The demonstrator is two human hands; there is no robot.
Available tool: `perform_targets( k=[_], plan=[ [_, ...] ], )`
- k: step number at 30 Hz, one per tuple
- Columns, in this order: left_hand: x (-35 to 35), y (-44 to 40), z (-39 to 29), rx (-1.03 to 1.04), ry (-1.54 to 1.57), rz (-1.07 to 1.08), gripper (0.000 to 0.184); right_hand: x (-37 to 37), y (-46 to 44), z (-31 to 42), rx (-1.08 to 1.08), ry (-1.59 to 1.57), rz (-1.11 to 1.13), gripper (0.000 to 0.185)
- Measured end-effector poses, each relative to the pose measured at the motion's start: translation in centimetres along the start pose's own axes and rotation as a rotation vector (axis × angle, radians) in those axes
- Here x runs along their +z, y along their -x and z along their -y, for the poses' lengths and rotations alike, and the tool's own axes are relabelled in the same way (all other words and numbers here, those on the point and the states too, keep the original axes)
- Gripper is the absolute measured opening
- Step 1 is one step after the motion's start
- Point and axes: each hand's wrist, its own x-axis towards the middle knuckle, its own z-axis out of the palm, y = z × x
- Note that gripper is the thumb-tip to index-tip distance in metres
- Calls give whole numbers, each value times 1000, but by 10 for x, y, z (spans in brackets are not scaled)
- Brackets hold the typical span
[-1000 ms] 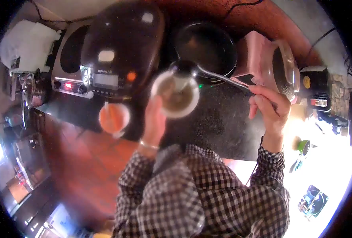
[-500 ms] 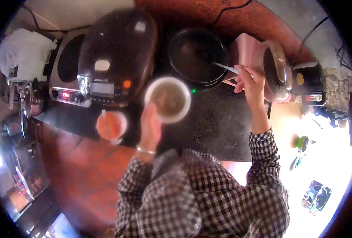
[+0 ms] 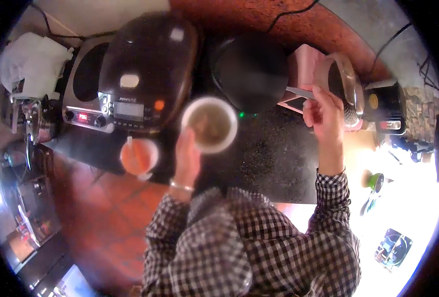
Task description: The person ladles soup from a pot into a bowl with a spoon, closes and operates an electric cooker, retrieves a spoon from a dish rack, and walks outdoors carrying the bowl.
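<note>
My left hand [image 3: 188, 158] holds a white bowl [image 3: 209, 124] by its near left rim, with brownish broth inside. My right hand [image 3: 325, 111] pinches the metal handle [image 3: 300, 92] of a utensil, whose other end lies at a large dark round shape [image 3: 251, 74] over the cooker; whether this is the ladle's head or a lid is hard to tell. Left of the bowl stands a cup with orange contents [image 3: 139, 156].
A dark brown rice cooker [image 3: 147, 64] stands behind the cup, beside a second appliance [image 3: 86, 81] with a red display. Pink containers [image 3: 306, 64] and a black box [image 3: 387, 106] stand at the right of the dark counter [image 3: 279, 158]. Cables run along the wall.
My right hand moved from over the bowl to the dark pot, then slightly right and down. The ladle's head left the bowl, and a dark round shape now covers the pot's opening. The bowl shifted slightly left.
</note>
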Motion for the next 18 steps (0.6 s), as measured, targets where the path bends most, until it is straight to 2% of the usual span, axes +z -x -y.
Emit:
perform_targets(
  k=[4,10,13,14,17,18],
  plan=[
    [-1,-1,2,21,47,-58,45,15,17,14,-46,-65,22,28],
    [-10,-4,14,17,144,-116,41,16,38,6,-62,74,110,21],
    [-11,-3,15,36,99,-117,41,26,55,4,-101,272,140,17],
    [-12,-3,15,44,77,-117,41,25,59,0,-162,251,194,17],
    [-27,-7,31,98,-112,-183,41,16,63,-4,-590,555,354,18],
    [-22,-6,26,77,-60,-180,41,16,64,-3,-649,605,316,20]
  ],
)
